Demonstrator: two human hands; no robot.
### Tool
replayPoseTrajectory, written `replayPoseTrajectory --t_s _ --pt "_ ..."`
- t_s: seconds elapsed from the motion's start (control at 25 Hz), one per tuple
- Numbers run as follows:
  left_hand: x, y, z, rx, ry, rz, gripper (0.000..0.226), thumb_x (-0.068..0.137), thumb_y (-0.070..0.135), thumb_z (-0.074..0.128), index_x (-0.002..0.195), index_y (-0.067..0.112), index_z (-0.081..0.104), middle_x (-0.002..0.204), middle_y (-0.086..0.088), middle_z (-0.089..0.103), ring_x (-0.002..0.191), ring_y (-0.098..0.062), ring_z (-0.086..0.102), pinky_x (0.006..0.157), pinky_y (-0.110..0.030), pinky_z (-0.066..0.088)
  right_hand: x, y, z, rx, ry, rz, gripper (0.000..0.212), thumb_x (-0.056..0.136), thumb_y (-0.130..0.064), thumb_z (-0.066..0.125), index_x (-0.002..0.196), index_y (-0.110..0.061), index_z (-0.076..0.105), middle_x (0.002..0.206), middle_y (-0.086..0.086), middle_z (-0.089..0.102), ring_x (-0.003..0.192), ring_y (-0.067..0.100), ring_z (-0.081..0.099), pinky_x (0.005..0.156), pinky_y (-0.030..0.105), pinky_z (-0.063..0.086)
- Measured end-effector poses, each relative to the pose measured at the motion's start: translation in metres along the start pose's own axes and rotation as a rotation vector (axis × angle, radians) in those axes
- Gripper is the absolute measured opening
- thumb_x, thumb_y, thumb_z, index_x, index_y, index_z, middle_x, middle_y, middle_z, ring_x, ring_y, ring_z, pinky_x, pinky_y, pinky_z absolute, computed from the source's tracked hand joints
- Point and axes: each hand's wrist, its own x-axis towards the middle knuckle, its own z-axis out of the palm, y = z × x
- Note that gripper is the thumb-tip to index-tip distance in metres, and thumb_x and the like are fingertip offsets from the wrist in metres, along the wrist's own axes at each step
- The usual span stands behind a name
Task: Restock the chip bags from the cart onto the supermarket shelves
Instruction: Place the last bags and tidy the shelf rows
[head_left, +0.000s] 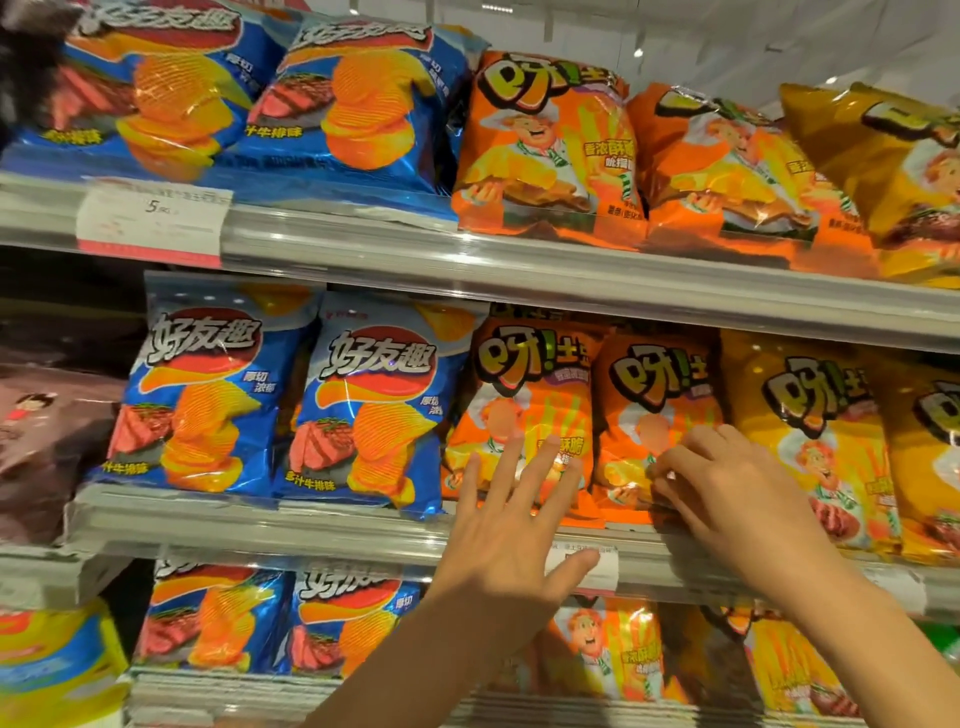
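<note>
Orange chip bag (652, 415) glossy, upright; right hand (727, 493) pinches it; left hand (511, 525) spread.

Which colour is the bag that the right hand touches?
Orange bag, under the right hand; head view.

Middle shelf (311, 530): two chip bags (291, 400) at its left, snack bags (597, 415) at its right, both hands (613, 519) before those.

You see a white price tag (154, 221) on the top rail, another price label (584, 566) lower down.
</note>
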Motion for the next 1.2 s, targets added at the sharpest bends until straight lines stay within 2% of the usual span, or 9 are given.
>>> replayPoseTrajectory --t_s 0.16,0.24,0.36,0.52,0.64,0.72,0.8,1.0,1.2 --pt "-0.027 -0.028 -0.02 0.062 0.361 -0.055 0.069 0.094 0.061 0.04 0.156 0.03 0.033 0.168 0.002 0.018 0.156 -0.029 0.003 0.118 -0.058 0.002 0.004 -0.061 -0.003 0.258 0.106 -0.121 0.017 0.096 -0.029 0.064 0.109 -0.021 0.071 0.109 -0.003 0.062 0.099 0.021 0.058 0.079 0.038 0.052" --pt "-0.045 -0.054 -0.024 0.061 0.43 -0.191 0.07 0.096 0.06 0.04 0.156 0.027 0.032 0.168 -0.002 0.017 0.156 -0.032 0.004 0.12 -0.059 0.006 0.005 -0.092 0.004 0.348 0.12 -0.191 0.025 0.098 -0.034 0.056 0.115 -0.021 0.07 0.115 -0.003 0.061 0.106 0.021 0.058 0.085 0.04 0.052" --pt "-0.055 -0.077 -0.023 0.024 0.316 -0.247 0.071 0.098 0.057 0.042 0.159 0.025 0.025 0.169 -0.008 0.006 0.155 -0.036 -0.002 0.12 -0.061 0.014 0.008 -0.122 0.009 0.399 0.114 -0.25 0.035 0.098 -0.039 0.047 0.118 -0.021 0.07 0.117 -0.003 0.062 0.112 0.023 0.059 0.093 0.039 0.046" --pt "-0.055 -0.078 -0.014 0.106 0.191 -0.259 0.075 0.101 0.053 0.037 0.161 0.028 0.001 0.164 -0.004 -0.024 0.151 -0.033 -0.025 0.122 -0.058 -0.002 0.012 -0.152 0.018 0.409 0.085 -0.281 0.039 0.094 -0.039 0.049 0.115 -0.015 0.072 0.116 0.003 0.064 0.109 0.031 0.061 0.091 0.046 0.047" --pt "-0.068 -0.071 -0.01 0.043 0.294 -0.207 0.076 0.093 0.043 0.053 0.159 0.022 0.023 0.168 -0.011 0.008 0.155 -0.036 -0.003 0.122 -0.059 0.006 0.003 -0.167 0.023 0.509 0.129 -0.297 0.033 0.095 -0.033 0.051 0.107 -0.012 0.073 0.11 0.003 0.066 0.102 0.029 0.061 0.089 0.045 0.047" --pt "-0.099 -0.067 0.009 -0.086 0.487 -0.108 0.061 0.089 0.033 0.057 0.147 0.015 0.049 0.155 -0.013 0.044 0.149 -0.035 0.027 0.121 -0.057 0.02 -0.012 -0.178 0.03 0.612 0.096 -0.361 0.026 0.097 -0.029 0.052 0.101 -0.012 0.072 0.105 0.0 0.065 0.098 0.025 0.061 0.091 0.035 0.045" --pt "-0.142 -0.071 0.042 -0.17 0.576 -0.049 0.044 0.096 0.029 0.053 0.136 0.012 0.055 0.14 -0.014 0.057 0.138 -0.036 0.044 0.114 -0.054 0.035 -0.032 -0.19 0.044 0.645 0.004 -0.443 0.025 0.099 -0.028 0.051 0.103 -0.014 0.071 0.106 -0.003 0.064 0.1 0.02 0.062 0.094 0.028 0.045" --pt "-0.199 -0.116 0.112 -0.211 0.36 -0.389 0.06 0.089 0.025 0.07 0.143 0.004 0.053 0.15 -0.026 0.045 0.14 -0.05 0.04 0.106 -0.063 0.041 -0.052 -0.212 0.088 0.538 -0.219 -0.411 0.035 0.095 -0.014 0.064 0.129 -0.006 0.066 0.138 0.012 0.06 0.128 0.033 0.056 0.109 0.048 0.044" --pt "-0.199 -0.137 0.14 -0.065 0.149 -0.452 0.071 0.096 0.053 0.048 0.157 0.02 0.033 0.164 -0.012 0.027 0.152 -0.039 0.021 0.115 -0.061 0.03 -0.038 -0.234 0.112 0.301 -0.26 -0.463 0.059 0.09 -0.018 0.072 0.146 -0.013 0.053 0.151 0.02 0.047 0.133 0.046 0.047 0.108 0.059 0.042"
